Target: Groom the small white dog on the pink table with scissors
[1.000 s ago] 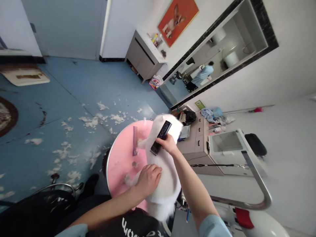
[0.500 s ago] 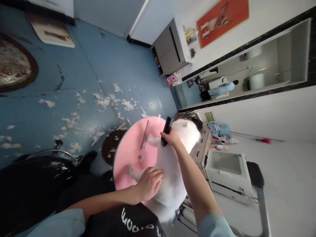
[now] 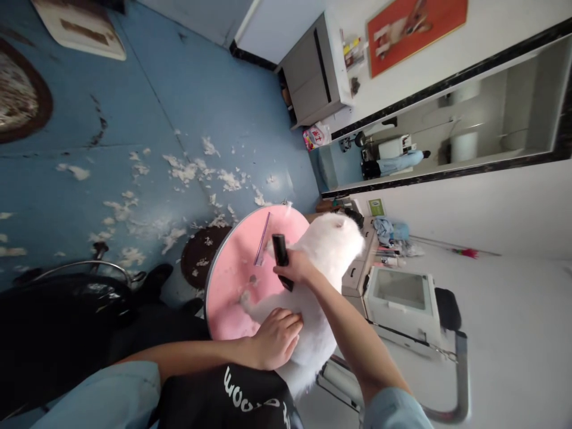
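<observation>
A white furry animal (image 3: pixel 328 244), dog or cat I cannot tell, is on a round pink table (image 3: pixel 227 274), its head turned away. My right hand (image 3: pixel 298 267) is closed around a black hair clipper (image 3: pixel 280 250), whose lower end is against the animal's side. My left hand (image 3: pixel 277 338) presses on the fur by the animal's hindquarters, fingers bent and together, their tips in the coat. A thin purple comb-like tool (image 3: pixel 263 238) lies on the table beside the animal. Small tufts of fur lie on the tabletop.
The view is turned sideways. White fur clumps (image 3: pixel 183 170) litter the blue floor (image 3: pixel 201 101). A black chair (image 3: pixel 67 322) and a brown round base (image 3: pixel 203 256) stand near the table. A mirror (image 3: pixel 447 125), drawers (image 3: pixel 355 271) and a white glass-fronted cabinet (image 3: pixel 400 295) line the wall.
My right hand and the clipper have moved left and down in the view, along the animal's side. My left hand stays on the fur. The whole view has shifted slightly.
</observation>
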Tool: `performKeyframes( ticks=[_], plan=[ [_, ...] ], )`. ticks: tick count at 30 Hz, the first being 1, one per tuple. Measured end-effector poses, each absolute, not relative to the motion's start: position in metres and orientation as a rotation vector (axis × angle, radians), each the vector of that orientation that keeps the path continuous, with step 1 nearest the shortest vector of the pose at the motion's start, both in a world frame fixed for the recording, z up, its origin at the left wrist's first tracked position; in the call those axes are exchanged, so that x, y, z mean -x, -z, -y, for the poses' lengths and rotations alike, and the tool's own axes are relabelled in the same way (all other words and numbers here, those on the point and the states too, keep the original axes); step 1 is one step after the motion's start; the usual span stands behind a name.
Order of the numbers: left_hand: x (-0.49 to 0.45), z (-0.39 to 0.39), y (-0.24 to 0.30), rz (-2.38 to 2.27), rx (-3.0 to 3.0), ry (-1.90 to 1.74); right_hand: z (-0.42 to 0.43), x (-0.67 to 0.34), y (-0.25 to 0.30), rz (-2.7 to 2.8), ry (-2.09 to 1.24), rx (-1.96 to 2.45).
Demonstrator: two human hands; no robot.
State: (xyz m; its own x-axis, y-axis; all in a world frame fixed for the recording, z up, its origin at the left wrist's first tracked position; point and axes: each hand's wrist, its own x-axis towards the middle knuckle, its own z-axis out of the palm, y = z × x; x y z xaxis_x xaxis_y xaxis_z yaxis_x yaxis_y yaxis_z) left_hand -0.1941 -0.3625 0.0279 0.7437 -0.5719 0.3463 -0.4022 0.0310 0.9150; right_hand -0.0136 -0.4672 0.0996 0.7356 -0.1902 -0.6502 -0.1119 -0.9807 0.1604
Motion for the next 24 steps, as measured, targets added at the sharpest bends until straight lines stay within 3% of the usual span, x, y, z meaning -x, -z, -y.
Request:
performKeyframes(
  ticks=[4,9,14,18,20,22,24],
  plan=[
    [0.196,0.362,-0.028,0.794,-1.536,0.139,0.478,0.018,-0.115,0.343,0.721,-3.073],
    [0.200,0.363,-0.027,0.793,-1.524,0.174,0.477,0.027,-0.123,0.285,1.080,-3.112],
    [0.202,0.358,-0.031,0.803,-1.530,0.145,0.475,0.030,-0.131,0.419,0.735,-3.177],
    [0.202,0.350,-0.035,0.810,-1.498,0.126,0.484,0.041,-0.138,0.359,1.145,-3.259],
    [0.203,0.347,-0.035,0.823,-1.471,0.125,0.496,0.041,-0.147,0.477,0.983,-3.390],
    [0.205,0.346,-0.035,0.841,-1.441,0.124,0.508,0.039,-0.158,0.642,0.596,-3.491],
    [0.208,0.346,-0.035,0.865,-1.406,0.111,0.515,0.043,-0.167,0.709,0.516,-3.505]
  ],
)
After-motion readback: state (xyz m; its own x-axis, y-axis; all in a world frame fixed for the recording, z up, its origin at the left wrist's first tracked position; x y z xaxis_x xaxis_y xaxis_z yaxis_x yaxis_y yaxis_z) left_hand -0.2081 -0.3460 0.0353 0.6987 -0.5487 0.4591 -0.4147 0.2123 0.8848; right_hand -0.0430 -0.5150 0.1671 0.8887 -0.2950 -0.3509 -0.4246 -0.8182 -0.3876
